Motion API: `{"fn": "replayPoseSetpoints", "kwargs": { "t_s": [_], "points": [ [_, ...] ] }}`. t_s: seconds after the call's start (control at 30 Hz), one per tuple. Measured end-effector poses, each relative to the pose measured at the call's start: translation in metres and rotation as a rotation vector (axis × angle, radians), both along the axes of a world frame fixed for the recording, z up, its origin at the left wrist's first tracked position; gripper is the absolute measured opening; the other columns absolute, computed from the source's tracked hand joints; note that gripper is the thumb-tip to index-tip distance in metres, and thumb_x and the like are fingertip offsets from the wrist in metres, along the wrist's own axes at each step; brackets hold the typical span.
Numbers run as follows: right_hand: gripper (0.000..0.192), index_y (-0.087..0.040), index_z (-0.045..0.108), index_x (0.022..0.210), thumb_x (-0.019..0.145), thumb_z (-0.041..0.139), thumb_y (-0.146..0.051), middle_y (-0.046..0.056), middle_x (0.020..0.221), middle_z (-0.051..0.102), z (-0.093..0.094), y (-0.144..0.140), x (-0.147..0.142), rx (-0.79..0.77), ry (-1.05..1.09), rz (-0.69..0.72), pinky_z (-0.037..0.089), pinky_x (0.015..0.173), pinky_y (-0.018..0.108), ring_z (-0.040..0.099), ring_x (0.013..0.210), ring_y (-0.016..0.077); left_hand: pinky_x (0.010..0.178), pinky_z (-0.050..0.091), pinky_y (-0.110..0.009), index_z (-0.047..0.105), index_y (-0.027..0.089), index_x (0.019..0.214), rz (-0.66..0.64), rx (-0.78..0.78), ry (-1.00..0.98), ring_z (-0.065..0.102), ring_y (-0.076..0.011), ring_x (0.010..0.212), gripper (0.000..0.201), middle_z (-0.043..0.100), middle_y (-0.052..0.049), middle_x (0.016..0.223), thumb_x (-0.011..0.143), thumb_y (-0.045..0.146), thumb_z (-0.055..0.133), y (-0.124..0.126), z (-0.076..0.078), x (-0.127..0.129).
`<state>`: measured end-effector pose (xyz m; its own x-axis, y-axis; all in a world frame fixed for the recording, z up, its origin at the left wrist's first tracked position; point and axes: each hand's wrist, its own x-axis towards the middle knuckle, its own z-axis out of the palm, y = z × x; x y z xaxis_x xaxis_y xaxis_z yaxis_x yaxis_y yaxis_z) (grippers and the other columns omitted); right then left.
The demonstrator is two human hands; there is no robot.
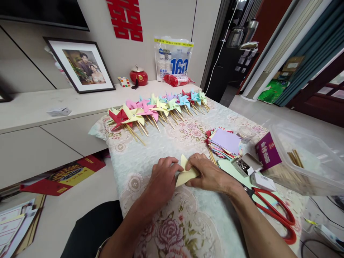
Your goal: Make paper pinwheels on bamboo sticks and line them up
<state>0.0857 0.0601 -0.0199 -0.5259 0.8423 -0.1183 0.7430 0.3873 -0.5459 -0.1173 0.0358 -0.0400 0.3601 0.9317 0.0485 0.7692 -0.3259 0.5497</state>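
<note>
A pale yellow piece of paper (pixel 188 175), folded or cut to pointed corners, is between my hands near the middle of the table. My left hand (pixel 165 175) has its fingers bent onto the paper's left edge. On the other side, my right hand (pixel 205 172) pinches the paper between thumb and fingers. Red-handled scissors (pixel 278 211) lie by my right forearm, their blades partly hidden. Close by are a stack of coloured paper squares (pixel 225 141) and a small open box of metal pins (pixel 243 166). Finished paper pinwheels (pixel 134 116) on sticks lie in a row along the far edge.
A clear plastic bin (pixel 303 161) with wooden sticks stands at the right, beside a small round clear container (pixel 245 133). Behind the table, a white cabinet (pixel 80 104) bears a framed photo (pixel 83 68), a red jar (pixel 139 76) and a bag of cups (pixel 172 59).
</note>
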Motion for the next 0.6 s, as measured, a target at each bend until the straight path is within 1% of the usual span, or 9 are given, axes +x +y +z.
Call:
{"fn": "replayPoseSetpoints", "kwargs": {
  "t_s": [0.07,0.17,0.33,0.47,0.6],
  "points": [
    [0.033,-0.021,0.064,0.105,0.076,0.079,-0.025,0.005,0.107,0.056,0.0023,0.0,0.0007,-0.012,0.016,0.016,0.04,0.084,0.034,0.05,0.099,0.0228,0.096,0.043,-0.051,0.071,0.02,0.107,-0.003,-0.008,0.005,0.049,-0.0302,0.118,0.046,0.06,-0.01,0.129,0.079,-0.002,0.041,0.0007,0.0007,-0.0001],
    [0.026,-0.021,0.066,0.102,0.078,0.075,-0.02,0.004,0.107,0.058,0.003,0.0012,0.0034,-0.013,0.058,0.037,0.04,0.086,0.033,0.051,0.1,0.022,0.097,0.042,-0.051,0.071,0.02,0.107,-0.001,-0.01,0.007,0.049,-0.0297,0.118,0.048,0.06,-0.009,0.128,0.077,-0.003,0.041,0.0016,0.0006,-0.0004],
    [0.007,-0.022,0.067,0.095,0.09,0.066,-0.026,0.004,0.106,0.062,0.0004,0.0039,0.004,-0.025,0.107,0.034,0.041,0.09,0.035,0.052,0.101,0.0219,0.097,0.042,-0.049,0.069,0.018,0.104,-0.001,-0.01,0.022,0.049,-0.0301,0.119,0.039,0.06,-0.01,0.129,0.079,0.001,0.044,0.0014,0.0016,-0.0005],
    [0.011,-0.021,0.067,0.094,0.094,0.061,-0.03,0.005,0.105,0.064,-0.0006,0.0045,0.004,-0.009,0.121,0.029,0.041,0.091,0.036,0.054,0.1,0.0224,0.097,0.042,-0.048,0.069,0.017,0.099,0.003,-0.026,0.03,0.049,-0.0296,0.119,0.036,0.06,-0.01,0.129,0.077,0.001,0.046,0.002,0.0034,0.0],
    [0.016,-0.023,0.07,0.095,0.096,0.061,-0.037,0.004,0.103,0.065,-0.0027,0.0052,0.0071,-0.009,0.177,0.045,0.04,0.092,0.035,0.057,0.099,0.0209,0.097,0.041,-0.048,0.071,0.021,0.101,0.007,-0.028,-0.034,0.05,-0.0287,0.115,0.027,0.061,-0.008,0.124,0.084,0.011,0.052,0.0053,0.0042,0.0008]
  ]
}}
